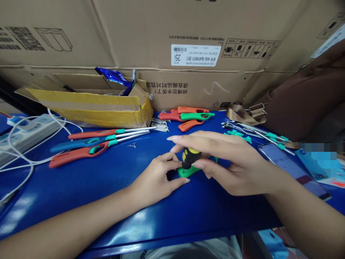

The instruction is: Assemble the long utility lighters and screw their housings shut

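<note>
My right hand (229, 162) grips a screwdriver with a black and yellow handle (190, 157), held upright over a green plastic lighter handle part (188, 171) on the blue table (107, 187). My left hand (159, 178) pinches that green part from the left and holds it down on the table. The screwdriver's tip is hidden behind the fingers.
Several long lighters in orange, blue and green (99, 142) lie at the left. More handle shells (188, 117) lie at the back, metal tubes with teal ends (256, 131) and a phone (291, 167) at right. A taped cardboard box (88, 104) and power strip (24, 133) stand left.
</note>
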